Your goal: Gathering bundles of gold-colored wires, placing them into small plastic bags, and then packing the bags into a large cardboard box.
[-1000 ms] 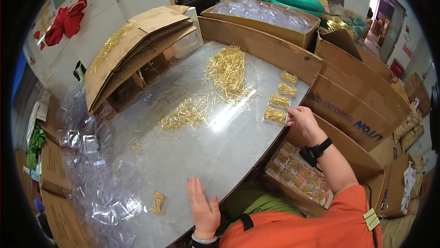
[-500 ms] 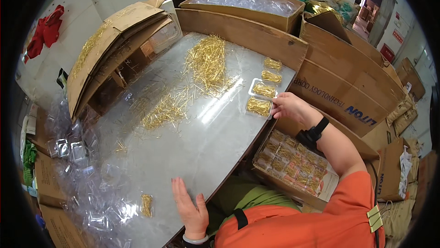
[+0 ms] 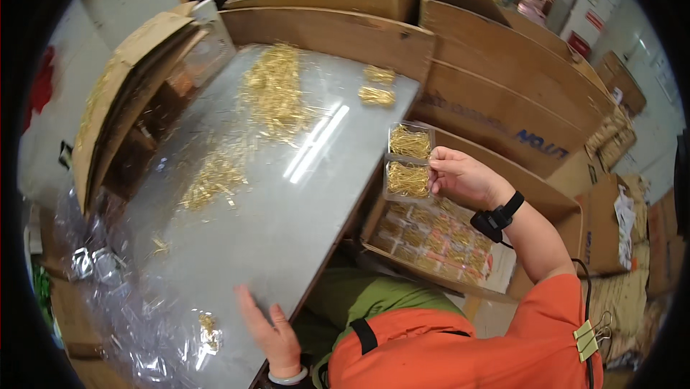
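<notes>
My right hand (image 3: pixel 463 177) holds a clear plastic case (image 3: pixel 408 161) with two compartments of small gold metal pieces, lifted past the right edge of the grey table (image 3: pixel 287 209) and above an open cardboard box (image 3: pixel 431 241) filled with similar packed cases. My left hand (image 3: pixel 269 331) rests flat and open on the table's near edge, beside a small clump of gold pieces (image 3: pixel 208 331). A large heap of gold pieces (image 3: pixel 273 90) and a smaller heap (image 3: pixel 212 177) lie on the table. Two little gold bundles (image 3: pixel 377 85) sit at the far right corner.
Tall cardboard boxes (image 3: pixel 503 87) wall the table's far and right sides. Folded cardboard (image 3: pixel 122 94) leans at the left. Crumpled clear plastic bags (image 3: pixel 115 281) lie at the near left. More boxes (image 3: pixel 611 231) stand at the right.
My right hand has lifted the clear case off the table's right side and carried it over the box of packed cases. My left hand has stayed on the near edge.
</notes>
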A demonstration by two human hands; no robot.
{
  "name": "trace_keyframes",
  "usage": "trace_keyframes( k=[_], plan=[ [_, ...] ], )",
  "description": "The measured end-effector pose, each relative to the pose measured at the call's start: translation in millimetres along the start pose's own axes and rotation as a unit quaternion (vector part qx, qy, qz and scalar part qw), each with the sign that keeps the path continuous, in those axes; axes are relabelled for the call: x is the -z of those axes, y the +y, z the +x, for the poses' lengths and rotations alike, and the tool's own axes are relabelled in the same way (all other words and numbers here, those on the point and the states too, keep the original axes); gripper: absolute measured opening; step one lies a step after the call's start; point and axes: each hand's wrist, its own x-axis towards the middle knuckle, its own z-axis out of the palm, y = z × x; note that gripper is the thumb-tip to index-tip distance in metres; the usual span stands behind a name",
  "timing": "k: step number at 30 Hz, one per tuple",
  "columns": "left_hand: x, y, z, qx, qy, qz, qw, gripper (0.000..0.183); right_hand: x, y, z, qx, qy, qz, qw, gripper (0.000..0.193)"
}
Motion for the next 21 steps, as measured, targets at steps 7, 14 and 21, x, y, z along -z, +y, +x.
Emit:
trace_keyframes(
  k=[7,14,21],
  plan=[
    [0,3,7,-0.026,0.002,0.035,0.999,0.056,134,69,-140,-0.072,0.127,0.001,0.989,0.014],
    [-1,-18,7,-0.011,-0.003,0.113,0.993,0.049,238,187,-241,-0.23,0.259,-0.015,0.938,0.013],
    [13,-38,13,-0.232,0.007,0.48,0.846,0.055,308,276,-299,-0.33,0.348,-0.033,0.877,0.011]
  ],
)
